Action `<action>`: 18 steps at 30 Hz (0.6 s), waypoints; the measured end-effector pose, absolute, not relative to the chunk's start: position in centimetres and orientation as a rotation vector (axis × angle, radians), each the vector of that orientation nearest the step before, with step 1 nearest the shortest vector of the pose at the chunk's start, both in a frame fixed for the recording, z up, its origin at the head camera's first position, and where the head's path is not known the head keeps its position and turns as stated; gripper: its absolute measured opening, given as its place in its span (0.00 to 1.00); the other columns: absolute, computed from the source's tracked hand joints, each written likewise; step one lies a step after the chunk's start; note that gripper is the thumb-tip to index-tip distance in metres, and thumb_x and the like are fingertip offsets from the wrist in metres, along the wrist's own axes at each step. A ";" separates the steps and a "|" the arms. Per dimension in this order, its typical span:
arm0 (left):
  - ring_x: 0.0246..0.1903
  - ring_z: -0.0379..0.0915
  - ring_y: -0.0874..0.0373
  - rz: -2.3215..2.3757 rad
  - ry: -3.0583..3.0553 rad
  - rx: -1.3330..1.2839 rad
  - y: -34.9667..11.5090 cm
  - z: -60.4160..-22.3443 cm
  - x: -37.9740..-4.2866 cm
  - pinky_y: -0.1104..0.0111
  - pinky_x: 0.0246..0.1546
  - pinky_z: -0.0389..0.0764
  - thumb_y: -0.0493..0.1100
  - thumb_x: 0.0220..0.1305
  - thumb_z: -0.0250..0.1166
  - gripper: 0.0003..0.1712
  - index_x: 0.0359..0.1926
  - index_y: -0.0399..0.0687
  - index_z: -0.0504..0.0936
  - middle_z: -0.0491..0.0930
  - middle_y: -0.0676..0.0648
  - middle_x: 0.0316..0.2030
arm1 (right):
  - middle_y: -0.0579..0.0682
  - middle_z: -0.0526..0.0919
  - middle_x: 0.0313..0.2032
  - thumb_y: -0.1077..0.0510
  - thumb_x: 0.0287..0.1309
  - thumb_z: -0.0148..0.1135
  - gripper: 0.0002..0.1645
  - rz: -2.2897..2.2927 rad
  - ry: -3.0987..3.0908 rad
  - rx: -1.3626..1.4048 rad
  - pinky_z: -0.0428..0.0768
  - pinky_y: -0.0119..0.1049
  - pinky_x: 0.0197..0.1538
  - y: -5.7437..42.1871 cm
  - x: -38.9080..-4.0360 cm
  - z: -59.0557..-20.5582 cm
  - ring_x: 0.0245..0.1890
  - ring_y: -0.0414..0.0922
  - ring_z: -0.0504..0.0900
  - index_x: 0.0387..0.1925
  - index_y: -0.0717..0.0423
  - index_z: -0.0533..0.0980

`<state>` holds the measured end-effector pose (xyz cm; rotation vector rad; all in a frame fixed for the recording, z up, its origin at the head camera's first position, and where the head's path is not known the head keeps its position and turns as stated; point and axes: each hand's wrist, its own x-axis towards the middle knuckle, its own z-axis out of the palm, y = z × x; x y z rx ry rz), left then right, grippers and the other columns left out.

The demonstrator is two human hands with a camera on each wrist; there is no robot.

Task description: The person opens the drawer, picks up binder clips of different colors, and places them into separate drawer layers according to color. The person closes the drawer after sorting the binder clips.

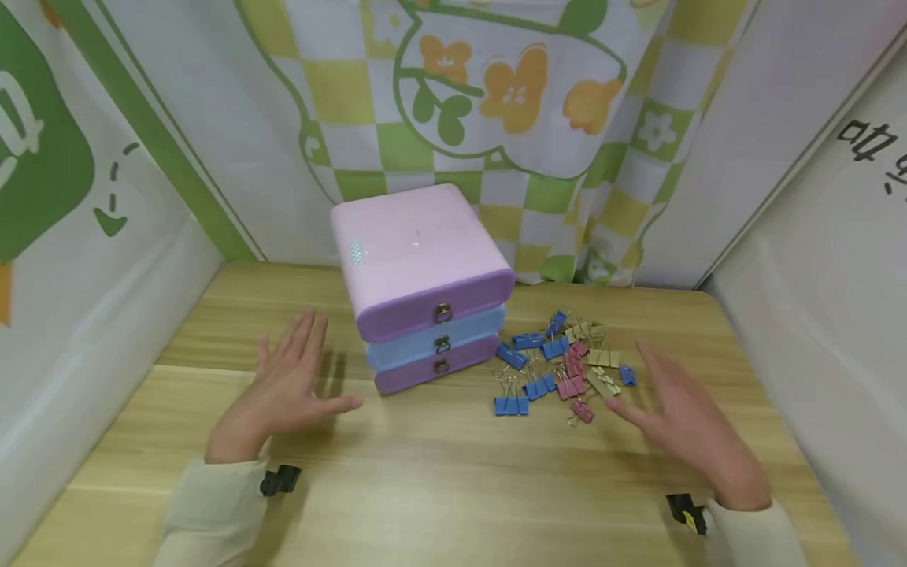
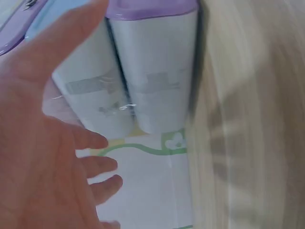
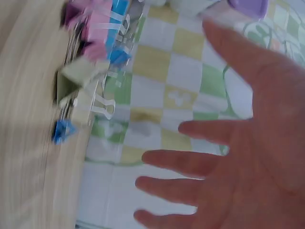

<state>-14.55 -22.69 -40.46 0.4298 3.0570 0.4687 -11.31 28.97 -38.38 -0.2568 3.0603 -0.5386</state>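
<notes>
A small drawer box [image 1: 425,252] with a pink top and three purple and blue drawer fronts stands on the table. My left hand [image 1: 283,394] is spread to the left of it, fingers straight, holding nothing. In the left wrist view the thumb crosses in front of the drawer box [image 2: 157,67]. Right of the box lies a loose pile of binder clips [image 1: 570,382] in blue, pink and pale yellow. My right hand [image 1: 690,429] hovers beside the pile's right side with fingers extended and nothing held. A yellow binder clip [image 3: 71,83] shows in the right wrist view.
The wooden table [image 1: 453,480] reaches to walls on both sides. Behind the box hangs a green and yellow checked curtain [image 1: 510,102] with flowers. Small metal latches [image 1: 442,313] sit on the drawer fronts.
</notes>
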 end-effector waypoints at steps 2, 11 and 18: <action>0.76 0.27 0.36 0.583 3.024 0.455 -22.7 -40.2 -14.5 0.31 0.69 0.28 0.76 0.52 0.59 0.71 0.76 0.44 0.29 0.24 0.41 0.76 | 0.65 0.65 0.69 0.29 0.58 0.54 0.56 -0.610 3.072 -0.270 0.65 0.68 0.63 28.3 -11.4 -38.2 0.66 0.67 0.65 0.76 0.51 0.45; 0.77 0.33 0.43 1.016 3.056 0.565 -22.2 -37.5 -14.9 0.38 0.72 0.48 0.58 0.64 0.62 0.55 0.77 0.59 0.32 0.34 0.48 0.78 | 0.42 0.87 0.37 0.37 0.60 0.59 0.26 -0.877 3.039 -0.389 0.84 0.35 0.38 23.5 -12.2 -37.3 0.36 0.38 0.84 0.49 0.50 0.79; 0.77 0.35 0.50 1.243 3.141 0.755 -20.2 -36.8 -15.6 0.38 0.71 0.52 0.54 0.43 0.79 0.73 0.77 0.59 0.34 0.36 0.51 0.78 | 0.39 0.86 0.36 0.38 0.59 0.61 0.20 -1.100 2.957 -0.496 0.85 0.30 0.39 19.1 -13.5 -35.4 0.34 0.34 0.84 0.44 0.46 0.79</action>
